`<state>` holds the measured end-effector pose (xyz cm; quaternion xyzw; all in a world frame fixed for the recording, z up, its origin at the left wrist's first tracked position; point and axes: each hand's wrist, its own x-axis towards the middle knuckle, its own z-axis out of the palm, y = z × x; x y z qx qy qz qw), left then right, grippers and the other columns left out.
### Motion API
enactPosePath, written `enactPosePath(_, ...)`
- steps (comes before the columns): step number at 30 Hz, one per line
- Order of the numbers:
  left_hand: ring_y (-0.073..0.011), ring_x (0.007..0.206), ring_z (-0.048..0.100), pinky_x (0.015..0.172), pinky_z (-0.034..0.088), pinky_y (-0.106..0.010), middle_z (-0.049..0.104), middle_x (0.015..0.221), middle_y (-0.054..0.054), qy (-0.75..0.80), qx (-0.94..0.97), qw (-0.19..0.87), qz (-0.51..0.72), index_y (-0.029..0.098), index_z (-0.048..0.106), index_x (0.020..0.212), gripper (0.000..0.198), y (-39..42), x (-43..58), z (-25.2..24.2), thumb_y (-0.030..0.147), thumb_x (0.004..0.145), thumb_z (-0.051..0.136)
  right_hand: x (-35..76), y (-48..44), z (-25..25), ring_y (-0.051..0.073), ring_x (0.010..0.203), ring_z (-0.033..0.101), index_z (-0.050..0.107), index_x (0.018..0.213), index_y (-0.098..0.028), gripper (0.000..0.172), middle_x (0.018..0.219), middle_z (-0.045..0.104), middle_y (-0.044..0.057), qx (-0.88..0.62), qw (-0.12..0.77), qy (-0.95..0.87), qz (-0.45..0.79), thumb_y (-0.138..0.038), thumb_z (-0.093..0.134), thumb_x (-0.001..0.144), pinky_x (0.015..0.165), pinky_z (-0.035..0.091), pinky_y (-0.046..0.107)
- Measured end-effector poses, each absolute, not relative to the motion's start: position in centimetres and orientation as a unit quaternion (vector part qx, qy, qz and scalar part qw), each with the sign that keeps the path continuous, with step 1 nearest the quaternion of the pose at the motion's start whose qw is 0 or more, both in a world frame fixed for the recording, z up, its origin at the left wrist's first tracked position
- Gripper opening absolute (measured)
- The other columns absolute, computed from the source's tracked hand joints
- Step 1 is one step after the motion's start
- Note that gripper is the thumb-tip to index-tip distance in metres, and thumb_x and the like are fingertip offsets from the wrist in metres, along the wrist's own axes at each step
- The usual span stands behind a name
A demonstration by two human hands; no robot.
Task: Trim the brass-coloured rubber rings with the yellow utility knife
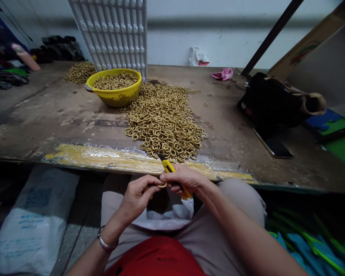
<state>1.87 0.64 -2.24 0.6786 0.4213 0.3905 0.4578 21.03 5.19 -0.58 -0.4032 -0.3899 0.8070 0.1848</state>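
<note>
Between thumb and fingers, my left hand (140, 193) pinches a small brass-coloured ring (162, 185) above my lap. My right hand (186, 178) is closed around a yellow utility knife (169, 167), its dark blade pointing up and away toward the table edge. The right fingertips meet the left ones close to the ring; whether they also touch it I cannot tell. Beneath both hands, a white bag (169, 222) lies open between my legs, its inside dark. Just beyond the knife, a heap of similar rings (166, 119) spreads over the worn table (103, 122).
A yellow basin (115, 96) full of rings stands behind left, before a ribbed translucent panel (117, 34). Another ring pile (79, 73) lies farther left. At right are a black bag (273, 99) and a phone (273, 143). A white sack (34, 222) lies on the floor.
</note>
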Motion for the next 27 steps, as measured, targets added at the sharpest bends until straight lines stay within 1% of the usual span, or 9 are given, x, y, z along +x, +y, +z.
enactPosePath(3, -0.0130, 0.059, 0.056, 0.058, 0.044, -0.022, 0.067, 0.075, -0.005, 0.450, 0.668, 0.472, 0.358, 0.017, 0.069, 0.085, 0.010, 0.2, 2.0, -1.6, 0.022, 0.084, 0.061, 20.9, 5.0, -0.5, 0.003, 0.034, 0.034, 0.048, 0.064, -0.016, 0.023, 0.047, 0.046, -0.007, -0.419, 0.165, -0.407, 0.795, -0.031, 0.066, 0.068, 0.033, 0.025, 0.014)
enactPosePath(5, -0.0117, 0.057, 0.053, 0.056, 0.042, -0.021, 0.064, 0.071, -0.003, 0.470, 0.639, 0.500, 0.347, 0.016, 0.068, 0.079, 0.008, 0.2, 2.1, -1.1, 0.022, 0.081, 0.063, 20.7, 4.8, -0.5, 0.003, 0.035, 0.035, 0.049, 0.063, -0.016, 0.024, 0.048, 0.047, -0.006, -0.437, 0.157, -0.420, 0.779, -0.034, 0.064, 0.070, 0.033, 0.025, 0.014)
enactPosePath(9, -0.0077, 0.047, 0.043, 0.043, 0.033, -0.018, 0.054, 0.059, 0.001, 0.473, 0.492, 0.648, 0.339, 0.015, 0.061, 0.070, 0.013, 0.3, 2.1, -0.7, 0.023, 0.071, 0.070, 20.3, 4.4, -0.4, 0.003, 0.037, 0.034, 0.055, 0.069, -0.014, 0.032, 0.052, 0.047, -0.005, -0.450, 0.192, -0.475, 0.731, -0.045, 0.056, 0.078, 0.036, 0.024, 0.016)
enactPosePath(12, -0.0044, 0.041, 0.033, 0.037, 0.022, -0.015, 0.047, 0.053, 0.004, 0.466, 0.397, 0.706, 0.356, 0.013, 0.060, 0.074, 0.024, 0.2, 1.8, -0.9, 0.032, 0.067, 0.074, 20.0, 3.9, -0.1, 0.006, 0.043, 0.032, 0.052, 0.066, -0.016, 0.032, 0.051, 0.040, -0.006, -0.477, 0.245, -0.590, 0.603, -0.043, 0.049, 0.083, 0.042, 0.024, 0.019)
enactPosePath(14, -0.0038, 0.041, 0.032, 0.036, 0.021, -0.014, 0.047, 0.053, 0.004, 0.467, 0.374, 0.707, 0.376, 0.012, 0.061, 0.078, 0.031, 0.1, 1.4, -1.1, 0.037, 0.068, 0.076, 19.9, 3.5, 0.0, 0.007, 0.047, 0.031, 0.045, 0.059, -0.017, 0.033, 0.051, 0.037, -0.006, -0.496, 0.261, -0.680, 0.473, -0.037, 0.048, 0.085, 0.047, 0.022, 0.021)
enactPosePath(16, -0.0032, 0.040, 0.032, 0.036, 0.020, -0.014, 0.047, 0.051, 0.004, 0.472, 0.370, 0.696, 0.395, 0.011, 0.061, 0.079, 0.034, 0.0, 1.1, -1.4, 0.040, 0.069, 0.075, 19.8, 3.1, -0.1, 0.008, 0.051, 0.034, 0.044, 0.058, -0.017, 0.030, 0.054, 0.041, -0.004, -0.500, 0.240, -0.751, 0.360, -0.029, 0.049, 0.085, 0.050, 0.022, 0.022)
enactPosePath(20, -0.0027, 0.039, 0.031, 0.037, 0.022, -0.014, 0.046, 0.051, 0.005, 0.476, 0.385, 0.672, 0.418, 0.013, 0.057, 0.079, 0.033, -0.2, 0.7, -1.9, 0.043, 0.075, 0.071, 19.5, 2.3, -0.3, 0.012, 0.062, 0.049, 0.054, 0.072, -0.017, 0.008, 0.067, 0.058, 0.000, -0.501, 0.145, -0.823, 0.223, -0.012, 0.053, 0.078, 0.058, 0.027, 0.024)
enactPosePath(23, -0.0032, 0.041, 0.031, 0.038, 0.023, -0.014, 0.046, 0.052, 0.005, 0.469, 0.401, 0.664, 0.423, 0.014, 0.056, 0.081, 0.031, -0.1, 0.9, -2.4, 0.043, 0.078, 0.068, 19.1, 2.0, -0.3, 0.016, 0.069, 0.055, 0.058, 0.080, -0.017, 0.007, 0.077, 0.063, 0.003, -0.510, 0.088, -0.838, 0.173, -0.012, 0.053, 0.079, 0.060, 0.030, 0.026)
enactPosePath(27, -0.0042, 0.042, 0.030, 0.040, 0.023, -0.015, 0.043, 0.053, 0.005, 0.459, 0.427, 0.660, 0.414, 0.016, 0.056, 0.081, 0.025, 0.1, 1.3, -2.5, 0.040, 0.083, 0.064, 18.6, 1.9, -0.4, 0.017, 0.073, 0.059, 0.059, 0.088, -0.017, 0.010, 0.084, 0.066, 0.005, -0.525, 0.056, -0.836, 0.148, -0.014, 0.050, 0.084, 0.061, 0.031, 0.027)
